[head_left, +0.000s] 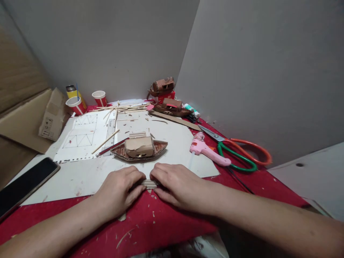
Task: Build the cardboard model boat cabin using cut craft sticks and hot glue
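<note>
Between my two hands is a small strip of ridged cardboard [149, 184], pale grey-brown, at the near edge of the white sheet. My left hand [120, 186] pinches its left end with fingers closed. At its right end my right hand [174, 182] is closed on it in the same way. Both hands hide the ends of the strip. Just beyond them sits a cardboard model boat [139, 147] with a curved tan roof, upright and touched by neither hand. Another small ridged cardboard piece [137, 134] lies behind its roof.
A pink glue gun [200, 147] and large scissors [236, 154] with orange and green handles lie to the right. A phone [29, 182] is at the left. Farther back are paper cups [99, 97], thin wooden sticks [126, 107] and two brown model boats [172, 106].
</note>
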`<state>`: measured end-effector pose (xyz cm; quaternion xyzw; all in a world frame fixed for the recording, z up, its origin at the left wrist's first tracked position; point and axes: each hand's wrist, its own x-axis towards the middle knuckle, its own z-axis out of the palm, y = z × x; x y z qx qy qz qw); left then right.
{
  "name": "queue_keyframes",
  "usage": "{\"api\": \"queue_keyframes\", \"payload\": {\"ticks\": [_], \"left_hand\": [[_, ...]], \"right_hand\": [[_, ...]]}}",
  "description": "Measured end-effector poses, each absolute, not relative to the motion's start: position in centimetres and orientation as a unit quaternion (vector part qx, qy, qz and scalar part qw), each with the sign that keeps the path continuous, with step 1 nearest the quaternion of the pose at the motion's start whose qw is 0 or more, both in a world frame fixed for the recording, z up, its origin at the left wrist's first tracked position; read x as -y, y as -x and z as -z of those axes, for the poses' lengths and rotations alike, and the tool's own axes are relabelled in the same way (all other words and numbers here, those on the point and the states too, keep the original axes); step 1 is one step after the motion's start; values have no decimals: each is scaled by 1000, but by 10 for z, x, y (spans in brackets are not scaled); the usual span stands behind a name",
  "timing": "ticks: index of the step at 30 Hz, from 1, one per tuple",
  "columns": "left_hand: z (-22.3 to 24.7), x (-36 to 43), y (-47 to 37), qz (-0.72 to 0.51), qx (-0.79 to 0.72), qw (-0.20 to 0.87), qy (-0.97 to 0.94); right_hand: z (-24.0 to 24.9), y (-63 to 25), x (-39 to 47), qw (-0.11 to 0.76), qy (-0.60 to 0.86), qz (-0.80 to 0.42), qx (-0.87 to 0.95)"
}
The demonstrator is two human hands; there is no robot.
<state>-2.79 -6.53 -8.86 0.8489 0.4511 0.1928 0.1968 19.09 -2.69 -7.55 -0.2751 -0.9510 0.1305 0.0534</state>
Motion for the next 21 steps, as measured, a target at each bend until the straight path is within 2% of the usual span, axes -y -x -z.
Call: {"api": "queue_keyframes", "payload": {"ticks": [4, 7, 9, 13, 21], "left_hand": [[87, 63, 29, -195, -455, 257, -830], [84, 61, 30, -204, -454, 309, -810], [82, 61, 29, -215, -462, 333, -794], [80, 64, 25, -239, -476, 381, -756], [75, 67, 21, -236, -466, 443, -729]], "right_hand": [[72, -227, 24, 171, 318, -91, 928], [72, -270, 9, 227, 435, 16, 871], [76, -294, -1, 173, 510, 80, 839], [82, -312, -11, 43, 560, 78, 824], [92, -312, -18, 48, 592, 70, 802]]}}
